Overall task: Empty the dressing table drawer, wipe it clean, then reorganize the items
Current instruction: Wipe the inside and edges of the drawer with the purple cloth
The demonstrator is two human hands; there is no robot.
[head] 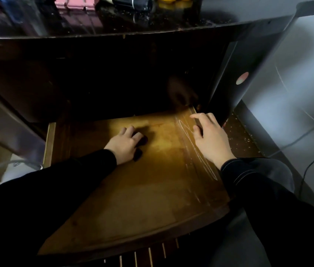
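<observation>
Drawer front: the pulled-out drawer [152, 189] fills the near frame, its curved lip at 6 o'clock; the wooden floor shows bare and stained.
Left hand: the left hand [125, 143] sits at mid-floor with its fingers bent down; a dark patch lies under the fingertips, and whether it is a shadow or something held cannot be told.
Right hand: the right hand [210, 135] lies at 3 o'clock from the left one, fingers loosely spread and holding nothing, resting on the clear film [186, 130].
Film: a creased transparent sheet beside the drawer's right wall, its long axis running from 5 o'clock near to 1 o'clock far. The right hand is already on it and the left is well apart, so any lift or smoothing likely falls to the right.
Room: open floor to the left; the right wall crowds the film's outer edge.
Back: the recess at 12 o'clock is too dark to read.
Table top: a pink box [75, 2] and a dark bottle [133, 2] stand above.
</observation>
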